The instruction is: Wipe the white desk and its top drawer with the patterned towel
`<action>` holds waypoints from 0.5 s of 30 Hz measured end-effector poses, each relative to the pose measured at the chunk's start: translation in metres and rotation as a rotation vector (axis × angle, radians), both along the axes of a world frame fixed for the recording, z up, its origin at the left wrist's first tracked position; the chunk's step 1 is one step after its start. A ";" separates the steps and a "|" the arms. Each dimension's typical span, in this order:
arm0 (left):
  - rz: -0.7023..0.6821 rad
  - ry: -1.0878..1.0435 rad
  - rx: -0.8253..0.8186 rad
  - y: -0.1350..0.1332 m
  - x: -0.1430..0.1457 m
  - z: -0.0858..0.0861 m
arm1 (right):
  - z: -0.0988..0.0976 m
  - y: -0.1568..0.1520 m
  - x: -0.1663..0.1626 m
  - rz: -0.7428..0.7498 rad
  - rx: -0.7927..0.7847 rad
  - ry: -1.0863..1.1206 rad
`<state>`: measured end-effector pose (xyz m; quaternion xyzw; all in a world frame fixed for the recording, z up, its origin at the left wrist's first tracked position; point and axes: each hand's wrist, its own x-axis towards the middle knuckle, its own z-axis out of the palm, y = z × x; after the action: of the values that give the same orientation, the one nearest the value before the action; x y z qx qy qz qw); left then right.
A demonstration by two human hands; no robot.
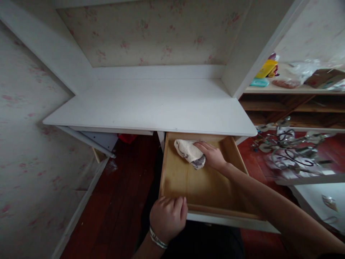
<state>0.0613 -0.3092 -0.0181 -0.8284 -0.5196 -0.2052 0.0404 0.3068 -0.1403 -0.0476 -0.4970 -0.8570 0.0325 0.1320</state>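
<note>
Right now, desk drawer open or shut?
Open: the wooden drawer juts out from under the white desktop, right hand and patterned cloth inside it.

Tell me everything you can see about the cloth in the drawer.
The cloth is off-white with dark grey patches, mostly along its lower edge, and looks like soft fabric. It is bunched into a rough, elongated wad, its folds hiding its full shape. It lies in the pulled-out drawer, toward the back left. The right hand rests on its right side; whether it grips or only presses is unclear.
</note>
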 end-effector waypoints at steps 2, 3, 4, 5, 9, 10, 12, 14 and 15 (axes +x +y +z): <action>0.001 -0.002 -0.005 0.000 0.000 0.001 | 0.010 0.000 0.008 0.011 0.034 0.016; 0.002 -0.001 -0.007 0.000 0.000 0.001 | 0.016 -0.001 0.010 0.039 0.043 0.006; 0.003 -0.001 -0.009 0.000 0.000 0.001 | 0.021 -0.001 0.011 0.094 0.039 -0.012; 0.003 0.001 -0.010 -0.001 0.000 0.001 | 0.025 -0.001 0.009 0.178 0.018 -0.037; -0.004 -0.003 -0.009 -0.002 -0.001 0.000 | 0.025 0.000 -0.014 0.623 -0.117 -0.111; -0.005 -0.005 -0.009 -0.002 -0.001 -0.001 | 0.020 0.003 -0.023 0.703 -0.124 -0.126; 0.001 -0.005 -0.006 -0.002 -0.001 -0.002 | 0.007 0.013 -0.042 0.815 -0.085 -0.187; 0.010 0.006 -0.004 -0.002 0.000 -0.002 | -0.006 0.028 -0.060 0.870 -0.012 -0.275; 0.015 0.014 -0.003 -0.002 0.000 -0.002 | -0.011 0.036 -0.067 0.880 0.019 -0.310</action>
<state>0.0611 -0.3108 -0.0202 -0.8260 -0.5258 -0.1983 0.0440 0.2401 -0.1038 -0.0582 -0.0837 -0.9963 0.0027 -0.0195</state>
